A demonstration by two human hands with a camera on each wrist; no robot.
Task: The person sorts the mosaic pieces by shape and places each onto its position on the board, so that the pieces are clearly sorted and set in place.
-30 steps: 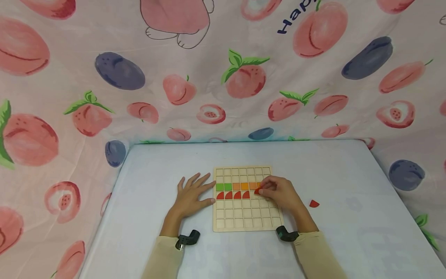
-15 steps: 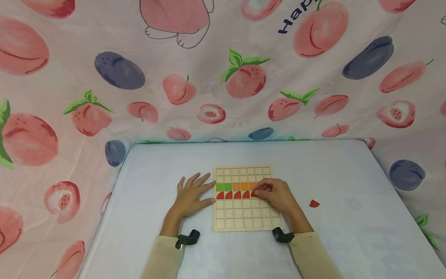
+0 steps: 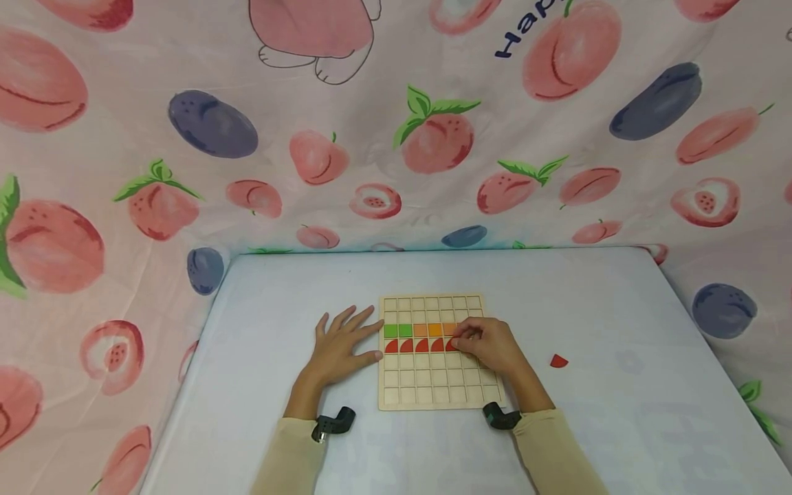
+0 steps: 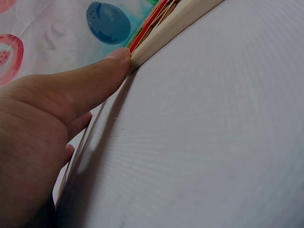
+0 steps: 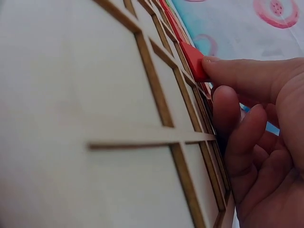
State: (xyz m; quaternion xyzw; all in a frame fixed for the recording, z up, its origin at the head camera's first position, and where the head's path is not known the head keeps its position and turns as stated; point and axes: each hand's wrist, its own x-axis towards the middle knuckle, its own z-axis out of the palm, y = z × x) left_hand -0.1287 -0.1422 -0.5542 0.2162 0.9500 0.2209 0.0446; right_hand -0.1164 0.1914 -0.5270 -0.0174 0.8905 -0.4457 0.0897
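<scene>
A wooden grid board (image 3: 380,385) lies on the table. My left hand (image 3: 339,352) lies beside it with fingers spread, index fingertip and thumb at its left edge; in the left wrist view the thumb (image 4: 90,83) touches the rim. My right hand (image 3: 490,342) is over the board's right part and pinches a red quarter-circle piece (image 5: 194,61), which sits tilted above the grid in the right wrist view. Several red quarter-circle pieces (image 3: 406,346) fill cells to its left. Above them runs a row of green and orange squares (image 3: 405,331), its right end hidden by my hand.
One loose red quarter-circle piece (image 3: 559,361) lies on the white tabletop (image 3: 619,412) to the right of the board. A fruit-print cloth (image 3: 371,103) hangs behind and at the sides. Dark wrist cameras (image 3: 337,421) sit on both wrists.
My right hand has moved slightly left with the red quarter-circle piece, from the sixth column toward the cell beside the other red pieces. The left hand stays put.
</scene>
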